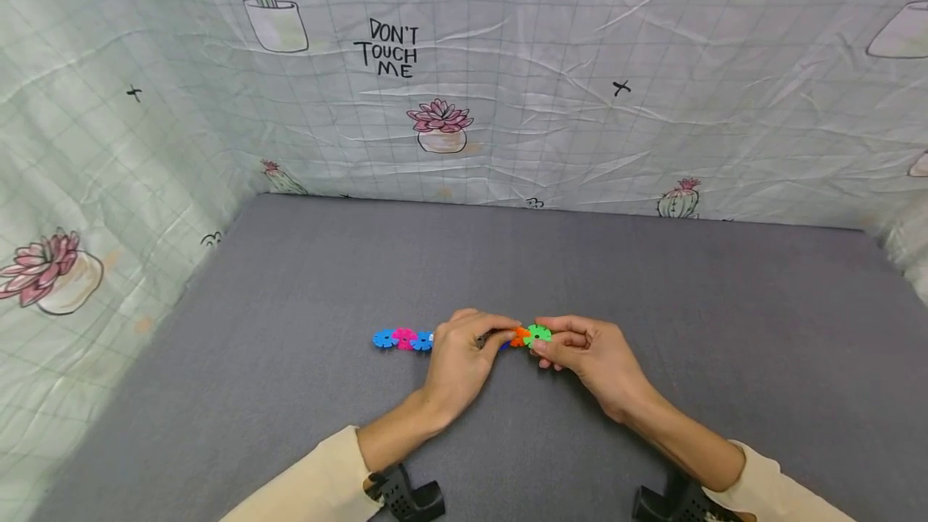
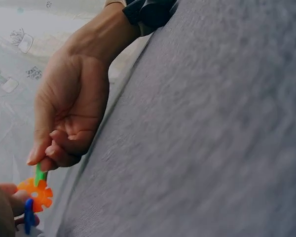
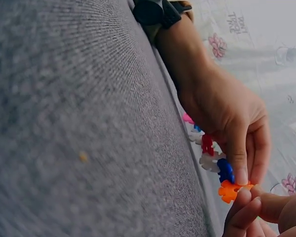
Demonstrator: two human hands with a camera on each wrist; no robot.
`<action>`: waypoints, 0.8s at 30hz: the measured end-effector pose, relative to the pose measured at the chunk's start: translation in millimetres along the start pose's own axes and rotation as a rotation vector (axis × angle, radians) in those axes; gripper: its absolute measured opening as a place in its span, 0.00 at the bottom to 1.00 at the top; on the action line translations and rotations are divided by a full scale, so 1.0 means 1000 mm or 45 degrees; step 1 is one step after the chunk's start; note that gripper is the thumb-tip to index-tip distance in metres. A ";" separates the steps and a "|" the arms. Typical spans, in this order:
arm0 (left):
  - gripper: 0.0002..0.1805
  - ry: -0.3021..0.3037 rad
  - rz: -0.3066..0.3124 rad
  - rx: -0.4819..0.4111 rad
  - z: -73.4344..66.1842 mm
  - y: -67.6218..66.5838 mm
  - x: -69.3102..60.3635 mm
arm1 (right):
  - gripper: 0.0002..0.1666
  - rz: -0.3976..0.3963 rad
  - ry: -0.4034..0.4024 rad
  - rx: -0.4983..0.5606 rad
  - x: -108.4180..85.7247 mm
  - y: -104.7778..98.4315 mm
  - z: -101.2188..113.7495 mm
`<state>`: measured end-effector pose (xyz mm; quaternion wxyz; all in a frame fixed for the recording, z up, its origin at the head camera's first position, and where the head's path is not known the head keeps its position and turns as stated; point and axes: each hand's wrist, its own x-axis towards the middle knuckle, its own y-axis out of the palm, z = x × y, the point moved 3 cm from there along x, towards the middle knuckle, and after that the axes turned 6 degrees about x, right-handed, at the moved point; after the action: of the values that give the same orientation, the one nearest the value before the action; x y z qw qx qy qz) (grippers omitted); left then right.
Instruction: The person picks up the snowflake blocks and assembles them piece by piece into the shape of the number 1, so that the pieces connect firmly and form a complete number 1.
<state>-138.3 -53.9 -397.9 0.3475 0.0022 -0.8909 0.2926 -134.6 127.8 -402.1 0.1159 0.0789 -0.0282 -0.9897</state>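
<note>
A row of linked plastic snowflake discs runs from left to right, with blue and pink discs [image 1: 404, 339] at its left end in the head view. My left hand [image 1: 461, 353] pinches the chain near the orange disc [image 3: 228, 191] and covers its middle part. In the right wrist view, red, white and dark blue discs [image 3: 225, 171] show below that hand. The green disc [image 1: 538, 335] sits at the right end against the orange one, pinched between the thumb and fingers of my right hand [image 1: 598, 357]. The left wrist view shows the green disc edge-on, meeting the orange disc.
A grey cloth-covered table [image 1: 290, 280] lies beneath both hands. Behind it and at the sides hangs a pale curtain [image 1: 536, 63] printed with potted plants. Black wrist cameras [image 1: 413, 498] sit on both forearms.
</note>
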 end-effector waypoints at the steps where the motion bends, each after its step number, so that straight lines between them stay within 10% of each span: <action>1: 0.06 0.004 0.027 -0.004 0.000 0.000 0.002 | 0.27 -0.004 -0.004 -0.001 0.000 -0.001 0.001; 13: 0.10 -0.177 0.516 0.263 0.002 -0.060 0.035 | 0.29 -0.048 0.057 -0.066 0.001 -0.007 -0.001; 24: 0.14 -0.056 0.800 0.242 0.030 -0.091 0.025 | 0.30 -0.060 0.029 -0.015 0.004 -0.010 0.002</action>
<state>-157.1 -140.5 -352.5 0.2192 -0.2341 -0.8239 0.4672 -141.0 136.2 -401.6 0.0932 0.0901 -0.0192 -0.9914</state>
